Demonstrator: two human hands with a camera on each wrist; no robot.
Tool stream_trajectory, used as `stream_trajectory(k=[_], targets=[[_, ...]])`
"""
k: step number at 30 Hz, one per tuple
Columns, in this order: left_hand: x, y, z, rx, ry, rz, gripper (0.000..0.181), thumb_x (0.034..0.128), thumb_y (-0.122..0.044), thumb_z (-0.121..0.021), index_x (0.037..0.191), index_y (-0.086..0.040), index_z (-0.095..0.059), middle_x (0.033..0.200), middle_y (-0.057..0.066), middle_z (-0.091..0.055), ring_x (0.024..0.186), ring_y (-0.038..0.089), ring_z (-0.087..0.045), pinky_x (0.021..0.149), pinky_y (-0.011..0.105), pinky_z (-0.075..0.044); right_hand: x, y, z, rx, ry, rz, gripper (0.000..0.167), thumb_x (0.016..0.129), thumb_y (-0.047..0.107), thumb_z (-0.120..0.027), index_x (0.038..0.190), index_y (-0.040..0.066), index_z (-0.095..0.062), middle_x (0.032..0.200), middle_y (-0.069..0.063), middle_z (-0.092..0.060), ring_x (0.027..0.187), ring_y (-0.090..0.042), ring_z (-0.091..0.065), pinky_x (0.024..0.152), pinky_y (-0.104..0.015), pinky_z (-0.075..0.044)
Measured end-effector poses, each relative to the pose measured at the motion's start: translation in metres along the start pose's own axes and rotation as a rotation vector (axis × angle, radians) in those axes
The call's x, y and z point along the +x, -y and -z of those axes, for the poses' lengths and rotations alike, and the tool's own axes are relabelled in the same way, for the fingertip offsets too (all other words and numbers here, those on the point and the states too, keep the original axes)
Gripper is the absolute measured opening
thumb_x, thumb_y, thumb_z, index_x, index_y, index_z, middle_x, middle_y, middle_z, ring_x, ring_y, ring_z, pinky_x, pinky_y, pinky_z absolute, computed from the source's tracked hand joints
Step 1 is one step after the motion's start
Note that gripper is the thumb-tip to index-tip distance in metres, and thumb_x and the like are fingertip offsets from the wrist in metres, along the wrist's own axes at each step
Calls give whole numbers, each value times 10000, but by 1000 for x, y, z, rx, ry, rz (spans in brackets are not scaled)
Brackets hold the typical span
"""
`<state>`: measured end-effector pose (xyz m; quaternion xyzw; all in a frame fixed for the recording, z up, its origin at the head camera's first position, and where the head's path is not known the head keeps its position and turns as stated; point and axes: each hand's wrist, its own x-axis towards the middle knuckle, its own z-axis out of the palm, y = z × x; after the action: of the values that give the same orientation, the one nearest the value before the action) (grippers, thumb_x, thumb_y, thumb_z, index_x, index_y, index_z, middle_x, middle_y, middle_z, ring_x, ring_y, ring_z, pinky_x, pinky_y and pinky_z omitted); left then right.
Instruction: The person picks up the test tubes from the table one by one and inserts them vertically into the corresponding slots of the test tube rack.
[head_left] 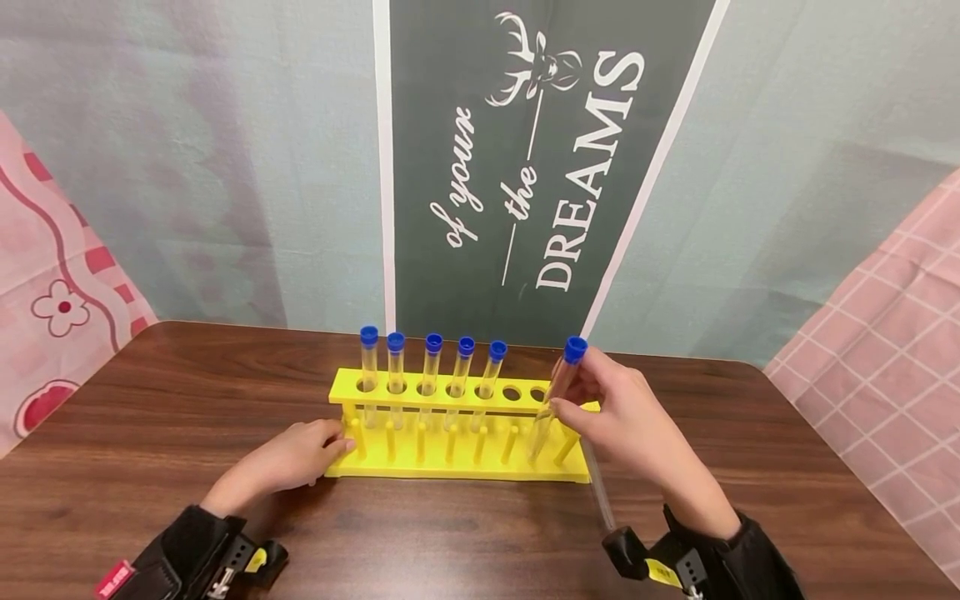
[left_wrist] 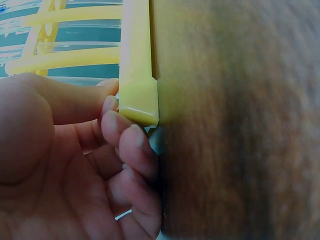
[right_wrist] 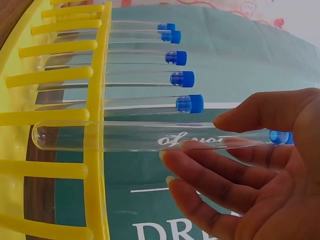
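A yellow test tube rack (head_left: pixel 457 473) stands on the table. Several clear test tubes (head_left: pixel 432 367) with blue caps fill the holes from its left end. My left hand (head_left: pixel 288 457) grips the left end of the base, thumb on one side and fingertips on the other, as the left wrist view shows closely. Near the right end, my right hand (head_left: pixel 611 404) pinches another blue-capped test tube (right_wrist: pixel 125 136) by its upper part, between thumb and fingers. That tube leans slightly; its rounded bottom reaches down among the pegs, and it seems to pass in front of the upper rail.
Bare holes (head_left: pixel 512 393) show in the rack's upper rail left of the held tube. Pegs (head_left: pixel 450 446) rise from the base. Brown wooden table (head_left: pixel 465 533) surrounds the rack. Behind hangs a cloth (head_left: pixel 315 167) with a dark lettered panel; pink cloths (head_left: pixel 892 350) hang at both sides.
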<state>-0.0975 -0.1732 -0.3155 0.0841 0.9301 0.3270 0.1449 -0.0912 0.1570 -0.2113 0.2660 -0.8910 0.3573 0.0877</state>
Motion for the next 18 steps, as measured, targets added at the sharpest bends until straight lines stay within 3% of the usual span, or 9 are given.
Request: stream_trajectory(k=[18], targets=[[1, 1, -1, -3, -1, 5, 155, 927, -167, -536, 832, -48, -507, 583, 40, -411, 472, 151, -435, 470, 276, -371, 11, 3, 4, -29, -58, -4, 136, 815, 5, -628, 902, 64, -541, 769, 15, -593, 704, -98, -574, 656, -254, -485]])
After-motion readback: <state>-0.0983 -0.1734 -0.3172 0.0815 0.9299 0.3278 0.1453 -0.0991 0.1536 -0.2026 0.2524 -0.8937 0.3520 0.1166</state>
